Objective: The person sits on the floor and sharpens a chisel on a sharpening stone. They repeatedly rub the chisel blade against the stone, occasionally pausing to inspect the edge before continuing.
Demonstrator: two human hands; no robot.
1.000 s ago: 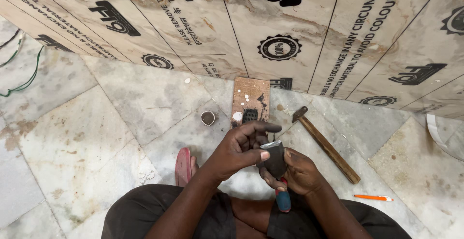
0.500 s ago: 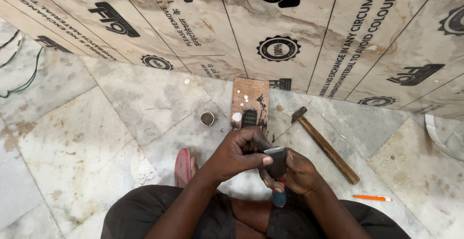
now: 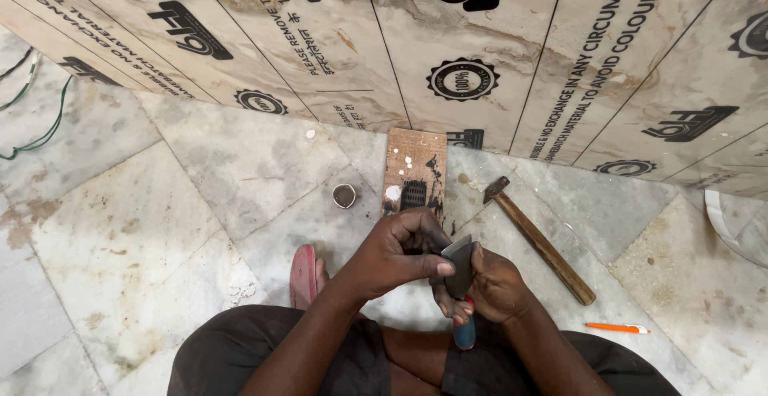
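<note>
Both hands, left hand [image 3: 396,254] and right hand [image 3: 498,286], grip a scraper [image 3: 459,268].

A pale marble floor [image 3: 200,172] carries everything; a small wooden board [image 3: 414,174] (spotted with white) lies at the far side against the wrapped panels; a little round cup [image 3: 344,196] sits just left of it; a hammer [image 3: 538,239] lies to the right, an orange pencil [image 3: 617,329] nearer right; green and white wires [image 3: 36,128] trail far left.

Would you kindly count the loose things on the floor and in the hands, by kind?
Scraper, held by left hand and right hand: 1
Hammer: 1
Wooden board: 1
Small cup: 1
Orange pencil: 1
Total: 5
</note>
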